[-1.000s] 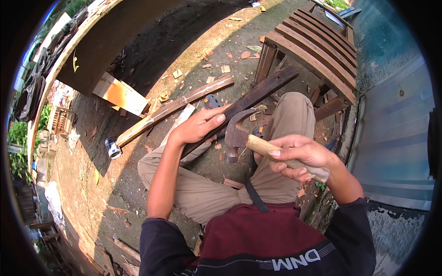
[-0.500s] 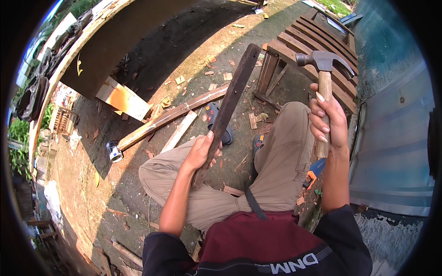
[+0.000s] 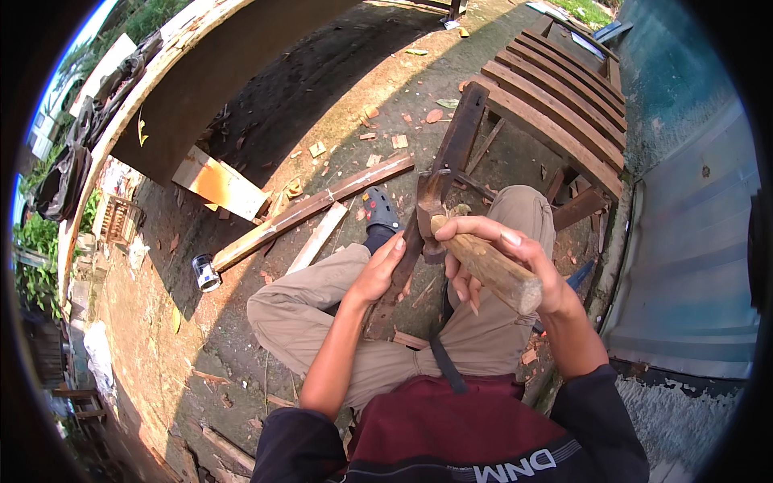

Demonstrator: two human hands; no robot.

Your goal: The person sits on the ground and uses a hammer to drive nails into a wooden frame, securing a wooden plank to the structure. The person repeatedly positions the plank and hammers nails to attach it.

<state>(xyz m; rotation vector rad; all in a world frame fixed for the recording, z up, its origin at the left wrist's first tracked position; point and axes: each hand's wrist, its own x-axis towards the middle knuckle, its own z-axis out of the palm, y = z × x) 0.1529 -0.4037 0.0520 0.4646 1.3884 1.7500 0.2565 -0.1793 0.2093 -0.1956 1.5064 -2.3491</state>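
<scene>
A dark wooden board stands slanted in front of me, its lower end near my trousers and its upper end leaning away to the right. My left hand is closed around its lower part, thumb along the edge. In my right hand is a claw hammer, gripped by its wooden handle, whose butt points toward me. The hammer's claw lies against the board's face above my left hand. Whether the claw has caught a nail cannot be made out.
A slatted wooden piece stands at the far right beside a blue metal wall. Long timber, a pale wood strip and a can lie on the left. Wood chips litter the concrete. A blue-handled tool is partly hidden by my right arm.
My right hand has brought the hammer down and left from its raised position, turning the claw onto the board. The board's upper end has shifted right; my left hand keeps its hold.
</scene>
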